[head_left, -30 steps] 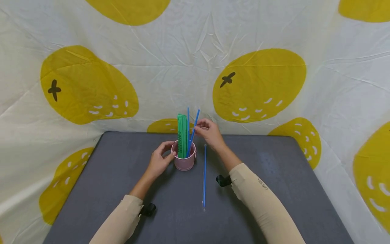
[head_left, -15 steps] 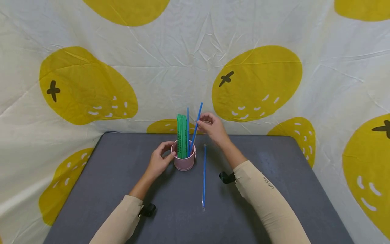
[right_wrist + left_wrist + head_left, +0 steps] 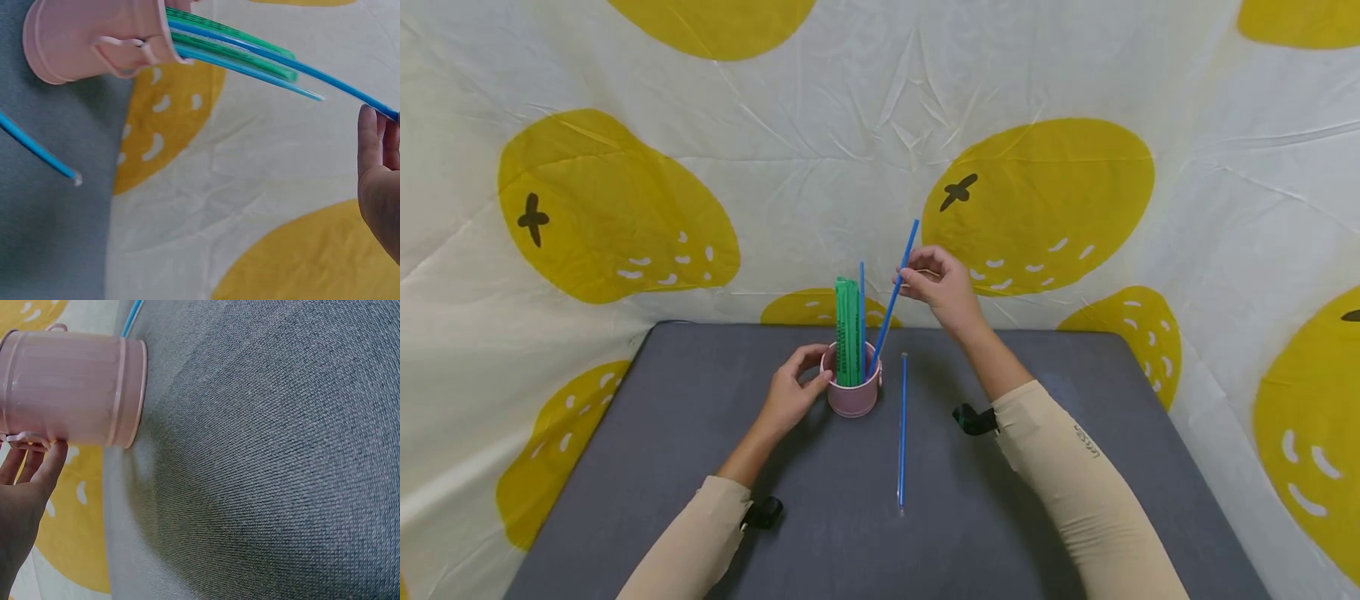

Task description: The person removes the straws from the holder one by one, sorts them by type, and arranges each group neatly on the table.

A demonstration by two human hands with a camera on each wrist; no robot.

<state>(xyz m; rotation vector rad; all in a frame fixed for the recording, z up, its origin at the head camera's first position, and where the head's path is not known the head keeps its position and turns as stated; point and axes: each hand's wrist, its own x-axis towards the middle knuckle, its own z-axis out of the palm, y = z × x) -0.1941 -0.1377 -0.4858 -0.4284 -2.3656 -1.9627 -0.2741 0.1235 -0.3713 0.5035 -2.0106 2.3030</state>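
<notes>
A small pink bucket [image 3: 853, 400] stands upright on the dark table, holding several long green wrapped sticks [image 3: 848, 333] with dark print and one upright blue straw [image 3: 862, 308]. My left hand [image 3: 793, 387] grips the bucket by its left side, the thumb at the front of the rim; in the left wrist view the fingers touch the side handle [image 3: 28, 439]. Above and to the right, my right hand [image 3: 942, 287] pinches a second blue straw [image 3: 907, 250] by its upper part. That straw slants, its lower end still inside the bucket.
Another blue straw [image 3: 903, 433] in a clear wrapper lies lengthwise on the grey table [image 3: 700, 417], right of the bucket. Behind the far table edge hangs a white cloth [image 3: 820, 208] with big yellow fruit prints.
My right hand has risen and moved right, drawing the pinched straw partway up out of the bucket and tilting it further. My left hand and the bucket have stayed put.
</notes>
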